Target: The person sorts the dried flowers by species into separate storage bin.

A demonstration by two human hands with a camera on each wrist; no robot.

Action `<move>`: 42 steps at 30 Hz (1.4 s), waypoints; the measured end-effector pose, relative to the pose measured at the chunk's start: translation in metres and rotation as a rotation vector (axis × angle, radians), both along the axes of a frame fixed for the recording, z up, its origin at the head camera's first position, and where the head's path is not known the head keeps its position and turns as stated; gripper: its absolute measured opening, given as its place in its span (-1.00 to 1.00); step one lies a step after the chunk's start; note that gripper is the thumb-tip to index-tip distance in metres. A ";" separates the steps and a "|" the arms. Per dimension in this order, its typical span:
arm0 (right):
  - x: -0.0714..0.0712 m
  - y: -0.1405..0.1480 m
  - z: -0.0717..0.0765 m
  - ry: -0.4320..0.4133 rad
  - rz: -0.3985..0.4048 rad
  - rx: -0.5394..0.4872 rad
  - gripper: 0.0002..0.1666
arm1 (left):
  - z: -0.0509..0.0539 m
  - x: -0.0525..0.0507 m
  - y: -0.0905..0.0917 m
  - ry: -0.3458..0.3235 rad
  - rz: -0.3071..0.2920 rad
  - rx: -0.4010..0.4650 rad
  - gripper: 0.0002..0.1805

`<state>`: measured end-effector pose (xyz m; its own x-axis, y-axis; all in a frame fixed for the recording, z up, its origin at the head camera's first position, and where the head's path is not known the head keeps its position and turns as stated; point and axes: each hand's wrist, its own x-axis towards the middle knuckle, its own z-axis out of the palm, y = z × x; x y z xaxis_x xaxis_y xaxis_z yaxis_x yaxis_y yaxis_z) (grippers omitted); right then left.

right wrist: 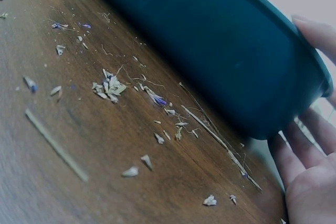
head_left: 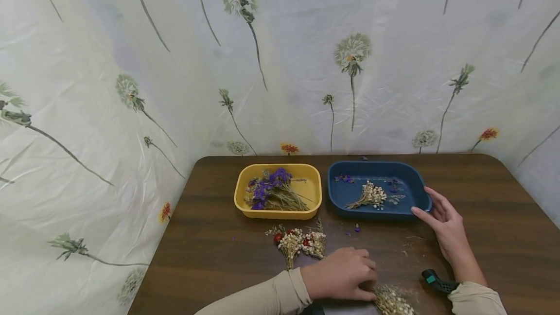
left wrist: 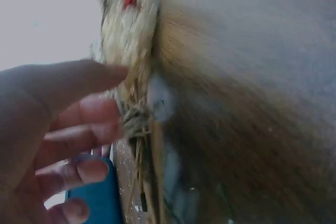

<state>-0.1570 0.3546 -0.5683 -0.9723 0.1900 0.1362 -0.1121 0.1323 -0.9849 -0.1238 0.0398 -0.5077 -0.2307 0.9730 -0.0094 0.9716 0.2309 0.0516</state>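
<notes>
My right hand (head_left: 450, 230) grips the blue tray (head_left: 363, 212), long axis left-to-right; before it, my left hand (head_left: 341, 273), grasp unclear to me.

Surface: dark brown wood-grain table (head_left: 188, 247) with rounded far corners. Standing directly on it near the far edge: a yellow rectangular tray with rounded corners (head_left: 280, 215) and, to its right, just apart, a dark blue rectangular tray with rounded corners (head_left: 372, 213). In front of the yellow tray lie two small bundles of cream and red dried flowers (head_left: 290, 247), side by side. A pale dried-flower bunch (head_left: 395, 301) is at the near side, cut off by the frame. Loose debris before the blue tray: purple petals (head_left: 357, 228), pale floral crumbs (right wrist: 109, 86), a straight straw-coloured stem piece (right wrist: 56, 145).
</notes>
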 end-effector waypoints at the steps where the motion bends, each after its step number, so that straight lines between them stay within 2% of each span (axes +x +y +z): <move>1: 0.000 0.000 0.000 -0.001 0.001 0.000 -0.16 | -0.001 -0.001 -0.001 -0.005 0.039 0.025 -0.73; 5: 0.000 0.001 0.001 -0.010 -0.001 0.009 -0.16 | -0.007 -0.004 -0.003 -0.037 0.172 0.131 -0.58; 8: 0.000 0.001 0.002 -0.020 -0.002 0.005 -0.15 | -0.008 -0.005 -0.004 -0.118 0.245 0.179 -0.58; 11: 0.000 0.002 0.002 -0.020 -0.004 0.011 -0.15 | -0.005 -0.005 -0.006 -0.222 0.283 0.173 -0.70; 14: 0.000 0.002 0.001 -0.014 -0.001 0.012 -0.16 | -0.002 -0.005 -0.005 -0.311 0.292 0.133 -0.78; 21: 0.001 0.002 0.001 -0.012 0.012 -0.021 -0.16 | -0.001 -0.006 -0.005 -0.525 0.263 0.077 -0.70; 23: 0.001 0.002 0.001 -0.009 0.012 -0.020 -0.16 | -0.001 -0.007 -0.006 -0.570 0.255 0.073 -0.71; 29: 0.002 0.002 0.000 -0.010 0.008 -0.008 -0.16 | -0.004 -0.009 -0.008 -0.638 0.244 0.082 -0.75; 35: 0.002 0.001 -0.001 -0.018 0.004 -0.007 -0.16 | -0.004 -0.010 -0.012 -0.766 0.254 0.133 -0.80; 42: 0.000 0.000 0.001 -0.022 0.002 -0.003 -0.16 | 0.002 -0.017 -0.016 -0.923 0.310 0.289 -0.78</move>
